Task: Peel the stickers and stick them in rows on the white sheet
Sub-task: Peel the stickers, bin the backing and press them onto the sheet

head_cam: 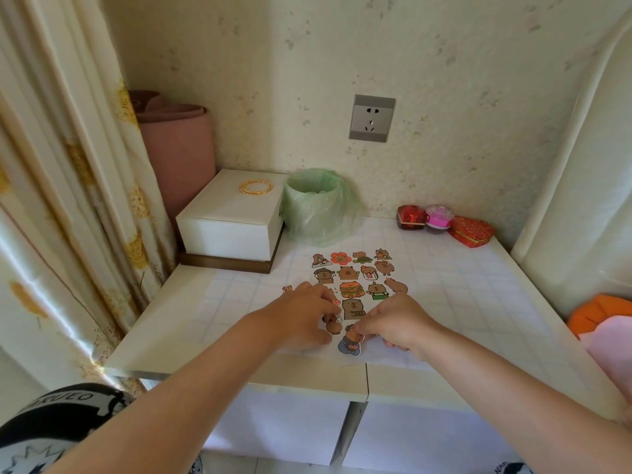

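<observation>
Head view: we see two hands, one sheet [461, 295] and a block of stickers [349, 289] at the frame's centre. The gridded white sheet lies flat on the worktop [164, 343].

The sticker rows run left to right, tops toward the wall. We count four in the top row, four in the second and three showing in the third. One large one sits below the burger, a brown sticker [333, 326] lies lower left of it, and a small one [286, 288] sits apart at the left.

The right hand [396, 323] pinches the top of a blue sticker [349, 347], whose long axis runs up and down the frame, at the sheet's near edge. The left hand [304, 313] has bent fingers down on the sheet beside the brown sticker and covers the left end of the third row. We cannot tell whether it grips anything. The hands are close together but not touching.

Behind, from left to right:
- one white box [225, 227] with gold bangles [256, 186] on top
- one green-lined bin [313, 200]
- three small boxes [472, 230], well clear of the stickers

A socket [372, 118] is on the wall, and a curtain [51, 165] hangs at the left.
</observation>
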`<state>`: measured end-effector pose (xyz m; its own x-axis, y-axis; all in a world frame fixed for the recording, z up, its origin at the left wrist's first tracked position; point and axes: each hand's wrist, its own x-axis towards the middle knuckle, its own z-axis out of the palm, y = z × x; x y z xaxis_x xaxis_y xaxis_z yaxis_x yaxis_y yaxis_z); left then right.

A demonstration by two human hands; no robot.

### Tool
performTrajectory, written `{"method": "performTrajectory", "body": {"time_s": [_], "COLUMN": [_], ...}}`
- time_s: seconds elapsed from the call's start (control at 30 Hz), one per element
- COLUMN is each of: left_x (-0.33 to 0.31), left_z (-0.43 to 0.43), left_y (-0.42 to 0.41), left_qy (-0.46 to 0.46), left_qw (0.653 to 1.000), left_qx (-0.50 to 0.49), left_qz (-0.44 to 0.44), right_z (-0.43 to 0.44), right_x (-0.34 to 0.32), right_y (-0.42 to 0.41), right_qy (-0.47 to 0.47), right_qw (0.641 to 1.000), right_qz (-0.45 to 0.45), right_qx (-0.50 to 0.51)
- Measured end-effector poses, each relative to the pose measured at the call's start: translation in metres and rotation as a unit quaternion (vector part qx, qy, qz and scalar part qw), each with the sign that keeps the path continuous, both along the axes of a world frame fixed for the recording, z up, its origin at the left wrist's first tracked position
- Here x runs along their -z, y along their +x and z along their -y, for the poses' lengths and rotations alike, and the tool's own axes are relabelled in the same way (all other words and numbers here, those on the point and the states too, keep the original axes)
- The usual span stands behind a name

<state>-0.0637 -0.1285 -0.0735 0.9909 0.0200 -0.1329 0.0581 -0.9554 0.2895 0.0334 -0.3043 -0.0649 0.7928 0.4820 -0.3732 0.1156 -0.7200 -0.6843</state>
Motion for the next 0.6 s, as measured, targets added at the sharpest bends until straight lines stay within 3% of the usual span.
{"method": "performTrajectory", "body": {"time_s": [0.6], "left_x": [-0.0043], "left_z": [0.0032], "left_y": [0.0021], "left_qy": [0.005], "left_qw": [1.0], "left_qx": [-0.011], "left_qz": [-0.005], "right_z": [-0.0054], "right_x": [0.0054], "right_y": [-0.0046], "right_qy": [0.0], "right_qw": [1.0], "right_qz": [0.013], "right_qx": [0.008]}}
